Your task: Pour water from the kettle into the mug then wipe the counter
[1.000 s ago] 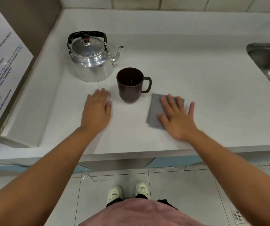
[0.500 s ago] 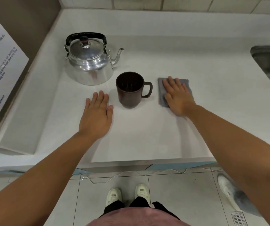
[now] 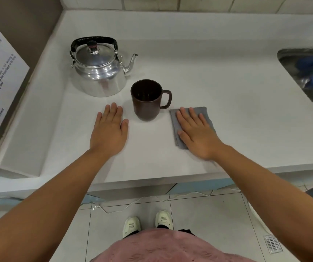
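White desk against tiled wall, kettle near back-left corner, mug beside it, left hand flat, open, right hand open, pressed on cloth near front edge, sink at right edge

Open white counter to the right of the mug, free up to the sink at the far right edge. Bare strip also behind the mug, toward the back wall. On the left, kettle near the raised side edge, only a narrow gap between kettle and mug. Near the front, left hand flat just beside the mug, right hand flat on the grey cloth; a clear lane between both hands.
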Tool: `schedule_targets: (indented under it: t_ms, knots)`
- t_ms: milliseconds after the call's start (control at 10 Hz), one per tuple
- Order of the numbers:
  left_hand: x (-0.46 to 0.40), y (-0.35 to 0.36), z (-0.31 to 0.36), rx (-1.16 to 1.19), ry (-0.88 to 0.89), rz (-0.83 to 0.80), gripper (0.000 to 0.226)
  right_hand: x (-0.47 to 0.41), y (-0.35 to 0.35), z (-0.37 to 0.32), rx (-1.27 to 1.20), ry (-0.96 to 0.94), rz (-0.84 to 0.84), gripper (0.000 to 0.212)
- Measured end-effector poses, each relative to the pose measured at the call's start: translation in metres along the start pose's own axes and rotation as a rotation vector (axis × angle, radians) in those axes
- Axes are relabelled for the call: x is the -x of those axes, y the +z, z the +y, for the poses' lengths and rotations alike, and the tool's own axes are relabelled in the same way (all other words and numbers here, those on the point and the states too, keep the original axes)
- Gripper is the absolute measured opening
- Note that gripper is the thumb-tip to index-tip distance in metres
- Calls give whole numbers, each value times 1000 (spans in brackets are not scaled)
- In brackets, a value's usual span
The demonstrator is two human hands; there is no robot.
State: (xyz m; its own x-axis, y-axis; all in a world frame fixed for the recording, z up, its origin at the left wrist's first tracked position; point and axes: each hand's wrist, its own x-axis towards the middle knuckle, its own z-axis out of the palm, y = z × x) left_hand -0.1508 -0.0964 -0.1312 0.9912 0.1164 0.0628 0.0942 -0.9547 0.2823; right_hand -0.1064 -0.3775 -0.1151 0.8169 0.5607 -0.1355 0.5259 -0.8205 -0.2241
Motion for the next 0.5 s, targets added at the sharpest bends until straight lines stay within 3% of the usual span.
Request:
schedule_targets:
  t_ms: [200, 500]
  knots:
    - [0, 0, 0, 9, 5, 0, 54, 50, 13, -15, 31, 24, 33, 61]
    - [-9, -21, 1, -11, 13, -95, 55, 41, -20, -14, -72, 38, 11, 58]
